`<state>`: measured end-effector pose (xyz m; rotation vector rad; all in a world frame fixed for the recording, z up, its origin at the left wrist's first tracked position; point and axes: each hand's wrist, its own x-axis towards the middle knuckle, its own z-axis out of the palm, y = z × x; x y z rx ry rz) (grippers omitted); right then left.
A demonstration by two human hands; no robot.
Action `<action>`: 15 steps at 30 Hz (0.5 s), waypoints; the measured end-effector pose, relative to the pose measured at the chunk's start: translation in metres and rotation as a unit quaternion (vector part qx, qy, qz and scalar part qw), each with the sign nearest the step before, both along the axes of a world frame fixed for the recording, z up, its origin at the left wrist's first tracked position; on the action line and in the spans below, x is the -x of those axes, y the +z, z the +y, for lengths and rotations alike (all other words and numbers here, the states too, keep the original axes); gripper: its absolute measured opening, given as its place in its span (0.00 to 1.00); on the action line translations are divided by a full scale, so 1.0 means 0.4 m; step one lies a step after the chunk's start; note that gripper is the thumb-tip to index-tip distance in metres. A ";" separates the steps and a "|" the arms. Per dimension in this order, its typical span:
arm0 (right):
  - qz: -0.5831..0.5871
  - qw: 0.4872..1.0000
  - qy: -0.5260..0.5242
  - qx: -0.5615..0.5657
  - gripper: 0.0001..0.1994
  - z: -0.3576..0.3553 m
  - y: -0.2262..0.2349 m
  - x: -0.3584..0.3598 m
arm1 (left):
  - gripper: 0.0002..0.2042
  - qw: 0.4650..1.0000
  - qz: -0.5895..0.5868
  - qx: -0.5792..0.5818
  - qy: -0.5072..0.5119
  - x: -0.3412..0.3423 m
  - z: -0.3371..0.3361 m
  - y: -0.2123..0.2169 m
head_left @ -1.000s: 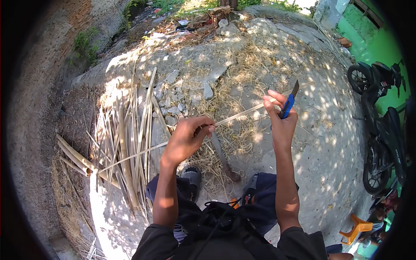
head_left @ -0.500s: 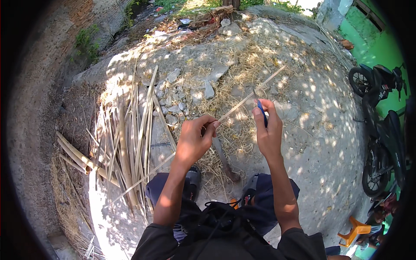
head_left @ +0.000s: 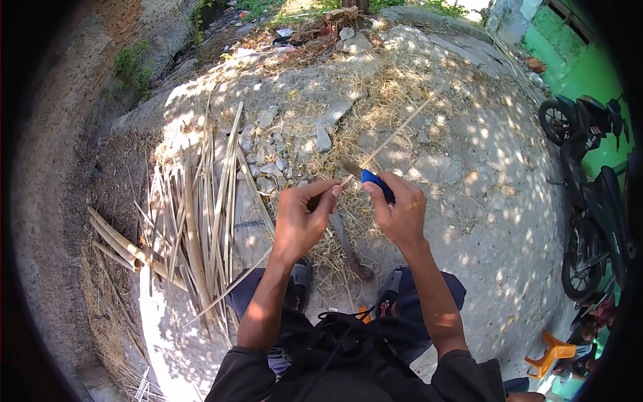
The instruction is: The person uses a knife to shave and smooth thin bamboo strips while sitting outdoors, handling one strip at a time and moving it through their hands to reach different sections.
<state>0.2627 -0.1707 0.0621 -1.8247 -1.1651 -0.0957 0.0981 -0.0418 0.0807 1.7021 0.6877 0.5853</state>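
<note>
A thin, pale bamboo strip (head_left: 403, 126) runs slantwise from the far right, through my hands, and down past my left forearm. My left hand (head_left: 300, 218) pinches it between thumb and fingers. My right hand (head_left: 402, 213) is closed round the blue handle of a knife (head_left: 378, 185), thumb along it. The dark blade points left and lies against the strip, just to the right of my left fingertips. Part of the handle is hidden in my palm. Curly bamboo shavings (head_left: 382, 94) cover the ground beneath and beyond my hands.
Split bamboo strips (head_left: 218, 201) lie piled at the left, beside thicker bamboo pieces (head_left: 120, 238). A long grey tool (head_left: 345, 244) rests between my feet. Broken stones (head_left: 268, 167) lie ahead. Motorbikes (head_left: 583, 221) and an orange plastic stool (head_left: 552, 352) stand at the right.
My right hand has moved left and nearer with the knife, bringing the blade along the strip close to my left hand. My left hand has barely shifted.
</note>
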 end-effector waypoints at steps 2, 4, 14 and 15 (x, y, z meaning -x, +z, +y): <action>-0.009 1.000 -0.004 -0.012 0.16 0.000 -0.006 -0.007 | 0.12 1.000 0.004 -0.004 -0.001 -0.004 -0.004 0.002; -0.018 1.000 -0.007 -0.024 0.16 -0.002 -0.010 -0.013 | 0.11 1.000 0.008 -0.007 0.000 -0.005 -0.008 0.006; -0.020 0.988 -0.141 0.056 0.19 -0.013 -0.067 -0.173 | 0.11 0.996 0.072 -0.042 -0.011 0.031 -0.007 0.024; 0.002 0.977 -0.192 0.089 0.22 -0.031 -0.083 -0.242 | 0.11 0.996 0.077 -0.034 -0.020 0.037 -0.006 0.028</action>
